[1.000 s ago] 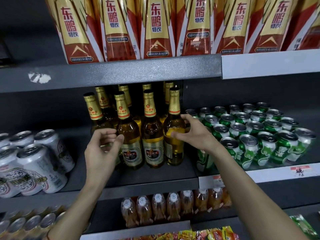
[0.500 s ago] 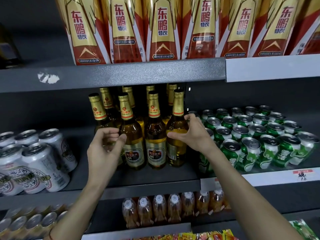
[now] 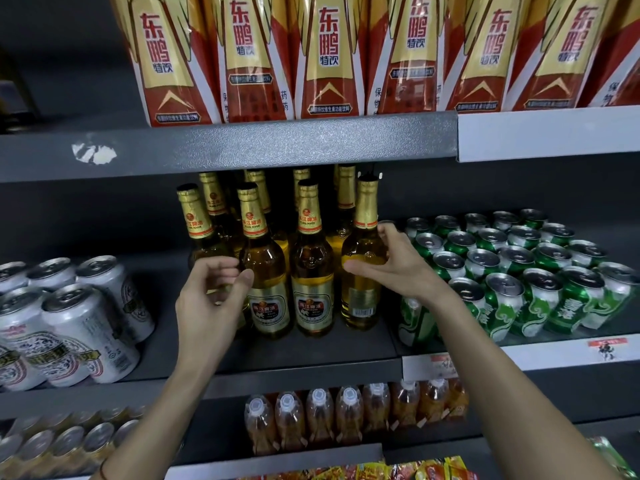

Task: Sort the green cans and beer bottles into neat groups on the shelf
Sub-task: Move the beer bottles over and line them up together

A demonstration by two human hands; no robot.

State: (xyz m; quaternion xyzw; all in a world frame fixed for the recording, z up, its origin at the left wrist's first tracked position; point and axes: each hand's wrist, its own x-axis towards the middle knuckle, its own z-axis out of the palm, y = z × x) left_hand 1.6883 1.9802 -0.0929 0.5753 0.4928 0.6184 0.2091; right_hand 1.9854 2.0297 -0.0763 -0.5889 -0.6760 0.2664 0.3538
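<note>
Several amber beer bottles with gold foil necks stand in the middle of the grey shelf [image 3: 311, 367]. My right hand [image 3: 391, 268] grips the shoulder of the rightmost front bottle [image 3: 362, 299], thumb in front and fingers behind; its barcode side faces me. My left hand [image 3: 211, 299] curls its fingers and thumb round the leftmost front bottle [image 3: 195, 220], whose body it mostly hides. Two more front bottles [image 3: 311, 292] stand between my hands. Green cans [image 3: 540, 278] are packed in rows to the right of the bottles. One green can [image 3: 415, 322] stands in front, partly behind my right forearm.
White and silver cans [image 3: 72, 323] crowd the shelf's left end, with a gap between them and the bottles. Red and gold drink cartons [image 3: 329, 57] fill the shelf above, whose edge hangs just over the bottle tops. Small orange drink bottles [image 3: 346, 417] line the lower shelf.
My right hand has slid a little higher on the rightmost bottle, which now shows its back label. My left hand stays at the leftmost bottle.
</note>
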